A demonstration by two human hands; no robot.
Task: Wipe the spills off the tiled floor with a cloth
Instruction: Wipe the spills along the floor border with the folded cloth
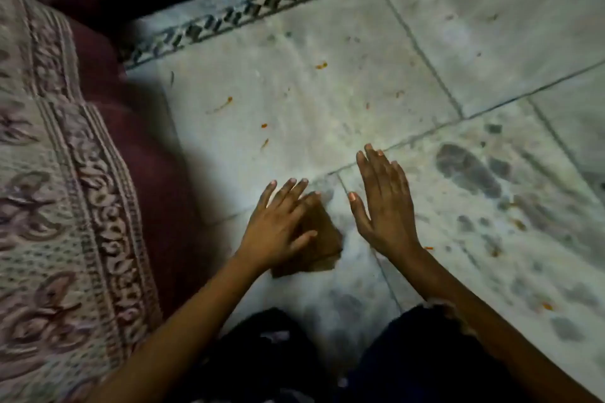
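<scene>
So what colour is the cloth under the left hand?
Brown, seen in the head view: the cloth under the left hand.

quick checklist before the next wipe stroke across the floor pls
1. Cloth under left hand, fingers pressing flat: ok.
2. Right hand clear of the cloth, open over the tiled floor: ok.
3. Orange spills ahead not yet wiped: not ok.
4. More orange bits to the right: not ok.
5. Patterned rug apart from the cloth: ok.
6. Cloth damp enough: cannot tell.
</scene>
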